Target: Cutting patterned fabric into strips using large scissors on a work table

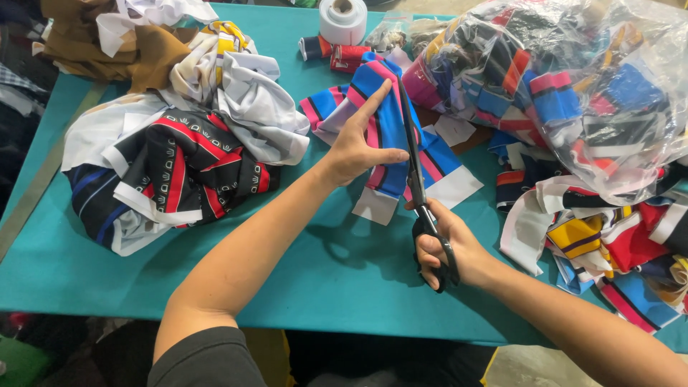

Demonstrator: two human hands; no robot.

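Note:
My left hand (360,142) lies flat on a folded strip of blue, pink and black striped fabric (387,129), fingers stretched along it, pressing it to the teal table (301,279). My right hand (448,247) grips the black handles of long scissors (418,172). The blades run up along the right side of the strip, just beside my left thumb and forefinger.
A heap of black, red and white fabric (172,172) lies at left, with brown cloth (107,43) behind it. A clear plastic bag (573,79) stuffed with coloured striped pieces sits at right, loose scraps (609,244) below it. A white tape roll (342,20) stands at the far edge.

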